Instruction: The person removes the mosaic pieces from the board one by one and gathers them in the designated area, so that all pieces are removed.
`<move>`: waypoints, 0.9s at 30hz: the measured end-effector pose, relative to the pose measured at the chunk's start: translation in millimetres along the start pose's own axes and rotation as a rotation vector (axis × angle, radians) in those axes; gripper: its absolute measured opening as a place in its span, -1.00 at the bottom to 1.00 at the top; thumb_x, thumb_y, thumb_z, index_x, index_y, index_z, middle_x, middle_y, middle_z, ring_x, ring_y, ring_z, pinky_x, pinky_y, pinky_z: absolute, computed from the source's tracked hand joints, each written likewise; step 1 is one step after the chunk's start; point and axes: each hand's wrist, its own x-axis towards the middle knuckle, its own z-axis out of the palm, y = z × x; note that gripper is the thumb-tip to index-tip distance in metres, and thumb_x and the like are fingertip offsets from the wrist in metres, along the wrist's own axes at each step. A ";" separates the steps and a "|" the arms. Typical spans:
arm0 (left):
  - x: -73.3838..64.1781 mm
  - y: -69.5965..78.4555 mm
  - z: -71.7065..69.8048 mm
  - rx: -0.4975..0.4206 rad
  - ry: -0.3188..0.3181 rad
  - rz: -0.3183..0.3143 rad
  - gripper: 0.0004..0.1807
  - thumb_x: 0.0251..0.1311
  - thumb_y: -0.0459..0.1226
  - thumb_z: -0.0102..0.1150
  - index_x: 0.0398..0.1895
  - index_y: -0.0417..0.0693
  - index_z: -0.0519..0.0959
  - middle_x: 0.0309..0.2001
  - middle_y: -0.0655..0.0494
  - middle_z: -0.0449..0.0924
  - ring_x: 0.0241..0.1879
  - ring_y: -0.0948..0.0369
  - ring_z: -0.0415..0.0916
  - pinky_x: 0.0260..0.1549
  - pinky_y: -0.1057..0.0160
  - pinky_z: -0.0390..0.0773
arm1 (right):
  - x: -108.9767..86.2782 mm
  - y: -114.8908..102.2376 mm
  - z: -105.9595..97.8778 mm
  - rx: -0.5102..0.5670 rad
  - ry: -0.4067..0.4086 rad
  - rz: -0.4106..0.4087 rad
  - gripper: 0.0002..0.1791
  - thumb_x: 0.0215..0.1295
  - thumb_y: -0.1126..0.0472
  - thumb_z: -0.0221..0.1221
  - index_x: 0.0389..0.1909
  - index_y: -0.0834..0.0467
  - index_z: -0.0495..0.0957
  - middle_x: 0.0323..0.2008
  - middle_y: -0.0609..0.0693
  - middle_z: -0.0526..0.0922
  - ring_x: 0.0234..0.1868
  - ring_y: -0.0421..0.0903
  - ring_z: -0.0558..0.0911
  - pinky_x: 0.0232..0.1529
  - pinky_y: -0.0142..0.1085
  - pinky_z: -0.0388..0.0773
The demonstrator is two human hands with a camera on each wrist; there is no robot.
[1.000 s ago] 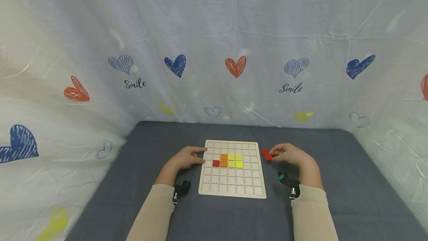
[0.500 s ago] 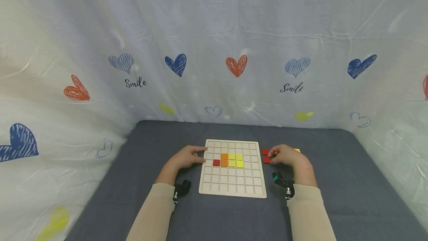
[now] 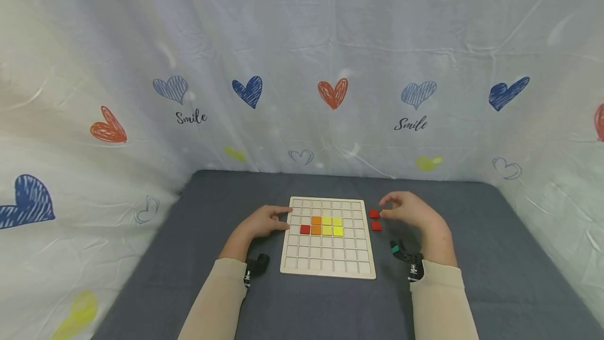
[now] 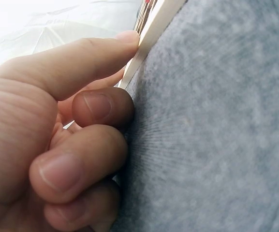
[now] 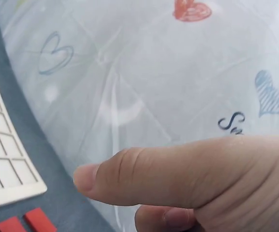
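Note:
A pale wooden grid board [image 3: 325,256] lies on the dark cloth. It bears a red tile [image 3: 305,230], two orange tiles [image 3: 316,221] and several yellow tiles [image 3: 337,221]. My left hand [image 3: 259,222] touches the board's left edge with index finger and thumb [image 4: 91,60], its other fingers curled beside the cloth. Right of the board, my right hand [image 3: 412,210] hovers with thumb and index finger apart. A sliver of an orange tile [image 3: 386,211] shows between them. Two loose red tiles [image 3: 375,226] lie between this hand and the board.
Grey cloth [image 3: 189,298] covers the table. A white curtain [image 3: 288,51] printed with hearts hangs behind it and along both sides. Each wrist wears a black camera mount [image 3: 258,265].
My right hand moved left toward the red tiles, then back right and farther from me. The two red tiles now lie slightly apart. My left hand and the board stayed put.

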 end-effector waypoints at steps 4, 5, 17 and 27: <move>-0.3 0.5 0.7 0.001 0.001 -0.003 -0.36 0.18 -0.27 0.50 0.37 0.07 0.58 -0.73 0.21 0.15 -0.77 0.28 0.03 -0.71 0.29 0.19 | -2.1 -11.2 -1.9 0.006 0.025 -0.035 -0.61 0.31 0.11 0.37 0.08 0.21 0.63 -0.46 0.01 0.32 -0.46 -0.06 0.30 -0.40 -0.16 0.28; -0.5 0.6 0.7 0.001 0.003 -0.004 -0.36 0.18 -0.27 0.50 0.37 0.08 0.58 -0.73 0.21 0.15 -0.77 0.28 0.04 -0.71 0.28 0.19 | -2.4 -14.7 -1.3 0.007 0.031 -0.044 -0.60 0.31 0.09 0.37 0.09 0.20 0.63 -0.46 0.01 0.31 -0.48 -0.06 0.29 -0.40 -0.16 0.28; -0.3 -0.1 0.3 -0.009 0.006 -0.002 -0.36 0.18 -0.27 0.50 0.37 0.07 0.58 -0.72 0.22 0.15 -0.77 0.30 0.04 -0.71 0.29 0.19 | 5.7 -61.6 37.3 -0.054 0.062 -0.173 -0.63 0.35 0.07 0.36 0.12 0.10 0.68 -0.31 0.05 0.56 -0.32 0.01 0.50 -0.25 -0.05 0.48; 0.2 -1.7 0.5 -0.008 0.003 0.005 -0.36 0.17 -0.27 0.50 0.36 0.10 0.58 -0.72 0.21 0.17 -0.78 0.29 0.04 -0.72 0.29 0.19 | 15.7 -81.4 76.0 -0.113 0.030 -0.244 -0.64 0.36 0.09 0.37 0.11 0.12 0.72 0.12 0.10 0.64 0.17 0.18 0.59 0.10 0.08 0.54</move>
